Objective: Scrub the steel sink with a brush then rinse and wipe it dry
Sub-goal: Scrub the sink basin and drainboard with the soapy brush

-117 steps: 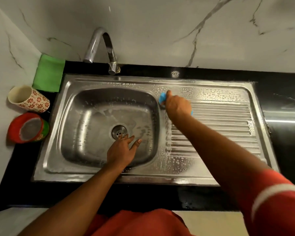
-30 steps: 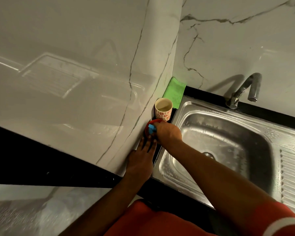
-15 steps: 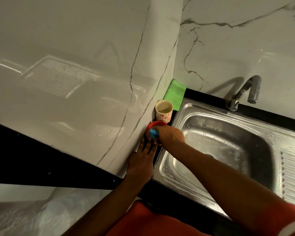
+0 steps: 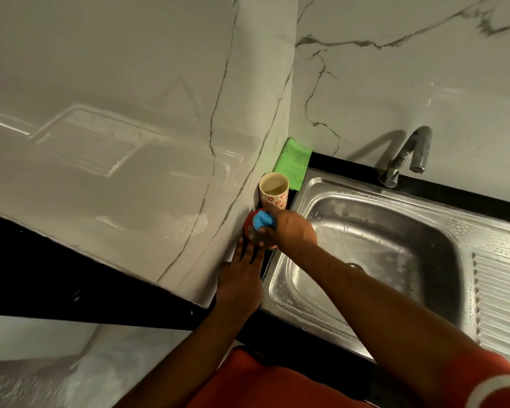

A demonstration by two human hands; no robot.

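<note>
The right hand (image 4: 292, 232) reaches across the left rim of the steel sink (image 4: 377, 251), its fingers curled round a blue brush (image 4: 264, 220) that it holds over the mouth of a red container (image 4: 249, 228). The container stands on the black surface (image 4: 442, 191) in the narrow strip between the sink and the marble side wall (image 4: 130, 128). The left hand (image 4: 242, 278) lies flat just in front of it, fingers straight and pointing at the container's base; the fingertips seem to touch it, though the dim corner makes this hard to judge.

Just behind the container stands a cream cup with red flowers (image 4: 273, 191), upright, with something pale inside. Behind the cup a green cloth (image 4: 293, 163) lies in the corner against the back wall.

The sink basin shows soapy streaks and droplets, and more droplets cover the ribbed drainboard (image 4: 501, 290) to its right. A steel tap (image 4: 407, 156) rises at the back edge, its spout turned away over the surface.
</note>
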